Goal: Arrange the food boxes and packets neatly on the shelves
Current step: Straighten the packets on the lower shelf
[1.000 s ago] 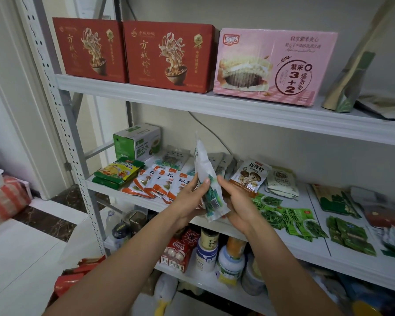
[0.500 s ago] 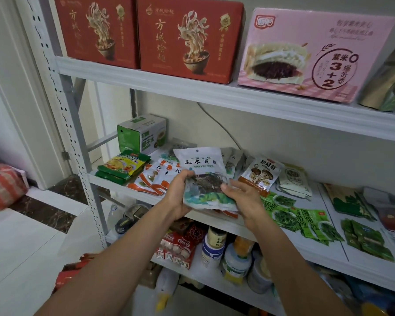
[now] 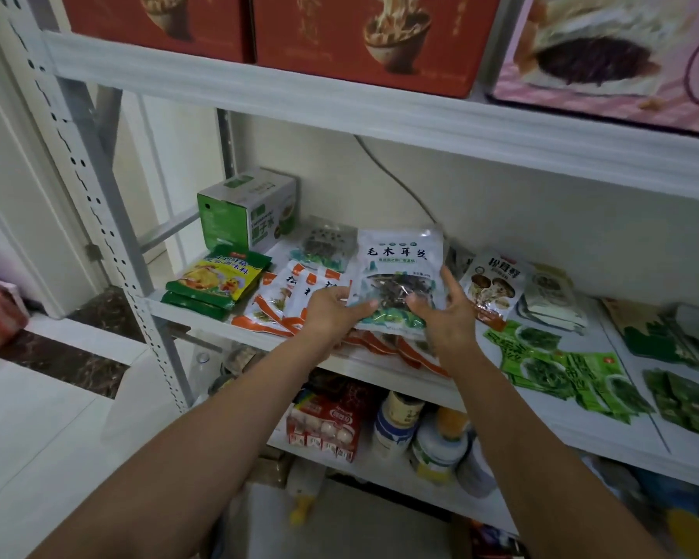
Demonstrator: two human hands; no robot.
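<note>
A white and green packet of dried black fungus tilts face up over the middle shelf, above the orange and white packets. My left hand grips its lower left corner, thumb on top. My right hand pinches its lower right edge, thumb on the front and fingers up along the side. To the left lie yellow and green packets and a green box. A mushroom packet lies to the right.
Green vegetable packets spread over the right of the middle shelf. Red boxes and a pink box stand on the top shelf. Jars and bottles crowd the lower shelf. A perforated upright post marks the left side.
The packet has turned from edge-on and upright to face up, and both hands have carried it farther over the middle shelf. The view has moved closer.
</note>
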